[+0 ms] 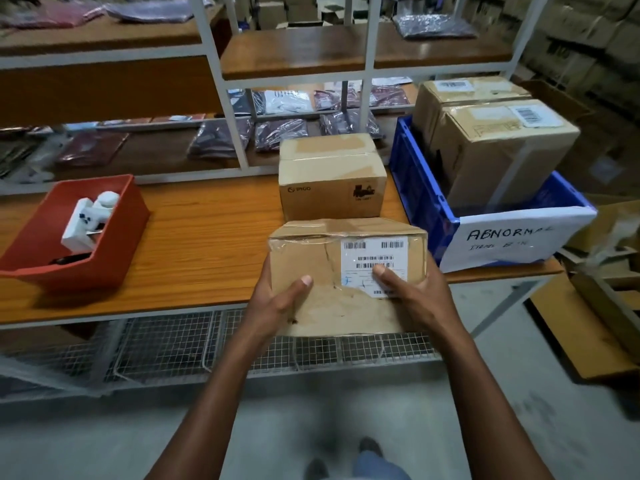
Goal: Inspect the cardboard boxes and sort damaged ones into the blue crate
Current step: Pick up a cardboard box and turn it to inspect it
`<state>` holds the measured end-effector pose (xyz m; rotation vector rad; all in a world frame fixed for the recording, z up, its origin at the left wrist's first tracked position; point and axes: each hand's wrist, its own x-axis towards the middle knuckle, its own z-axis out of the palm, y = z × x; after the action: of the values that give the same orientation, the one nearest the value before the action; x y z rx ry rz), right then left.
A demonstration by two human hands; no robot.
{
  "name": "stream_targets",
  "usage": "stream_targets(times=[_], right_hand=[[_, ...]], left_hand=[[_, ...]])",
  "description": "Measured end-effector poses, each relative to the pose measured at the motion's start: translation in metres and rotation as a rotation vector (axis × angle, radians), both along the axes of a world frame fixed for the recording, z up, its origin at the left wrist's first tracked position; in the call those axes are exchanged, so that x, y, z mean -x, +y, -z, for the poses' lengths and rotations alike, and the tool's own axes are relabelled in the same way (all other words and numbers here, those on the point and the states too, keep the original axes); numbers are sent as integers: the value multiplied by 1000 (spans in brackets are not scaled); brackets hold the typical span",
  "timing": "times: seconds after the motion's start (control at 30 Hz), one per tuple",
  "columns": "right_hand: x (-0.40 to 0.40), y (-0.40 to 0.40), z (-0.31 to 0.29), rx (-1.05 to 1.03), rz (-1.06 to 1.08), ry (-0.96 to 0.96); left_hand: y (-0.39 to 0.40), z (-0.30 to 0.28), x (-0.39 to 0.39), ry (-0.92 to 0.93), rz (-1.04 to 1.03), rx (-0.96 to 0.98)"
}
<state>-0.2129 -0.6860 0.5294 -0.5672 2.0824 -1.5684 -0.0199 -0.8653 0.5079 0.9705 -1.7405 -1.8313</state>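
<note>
I hold a creased, torn cardboard box with a white barcode label over the front edge of the wooden table. My left hand grips its left side, thumb on top. My right hand grips its right side, thumb on the label. A second taped cardboard box stands on the table just behind it. The blue crate, with a paper sign reading "ABNORMAL", sits at the right end of the table. It holds two large cardboard boxes.
A red bin holding white tape dispensers sits on the table's left. White shelf posts rise behind the table, with bagged garments on the lower shelf. A wire mesh shelf runs under the table. Flattened cardboard lies at the right.
</note>
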Motion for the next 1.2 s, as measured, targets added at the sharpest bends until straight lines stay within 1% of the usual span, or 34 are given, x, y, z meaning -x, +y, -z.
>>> stream_targets(times=[0.07, 0.1, 0.2, 0.3, 0.37, 0.43, 0.5, 0.63, 0.77, 0.83, 0.9, 1.0, 1.13, 1.2], right_hand=[[0, 5, 3, 13, 6, -22], [1, 6, 4, 18, 3, -28], [3, 11, 8, -11, -24, -44], [4, 18, 12, -5, -67, -62], [5, 21, 11, 52, -106, -162], [6, 21, 6, 125, -67, -277], [8, 19, 1, 116, -28, -290], [14, 19, 3, 42, -51, -197], [20, 23, 11, -46, -134, -25], [22, 21, 12, -59, -74, 2], [24, 17, 7, -58, -17, 34], [27, 9, -10, -67, 45, 73], [32, 3, -17, -69, -40, 168], [27, 2, -15, -10, -121, 201]], left_hand=[[4, -10, 0, 14, 23, -13], [6, -17, 1, 45, 21, -52], [11, -43, 7, 133, -27, -235], [11, -50, 16, 31, -27, -198], [10, -43, 16, -28, -83, -175], [9, -34, 16, -52, -106, -189], [15, -29, 17, -61, -96, -171], [23, -24, 20, -48, -106, -176], [23, -32, 21, -41, -135, -148], [24, -34, 21, -52, -105, -91], [23, -33, 22, -109, -82, 8], [18, -27, 28, -202, -113, 167], [12, -31, 37, -163, -250, 238], [4, -37, 42, -149, -297, 242]])
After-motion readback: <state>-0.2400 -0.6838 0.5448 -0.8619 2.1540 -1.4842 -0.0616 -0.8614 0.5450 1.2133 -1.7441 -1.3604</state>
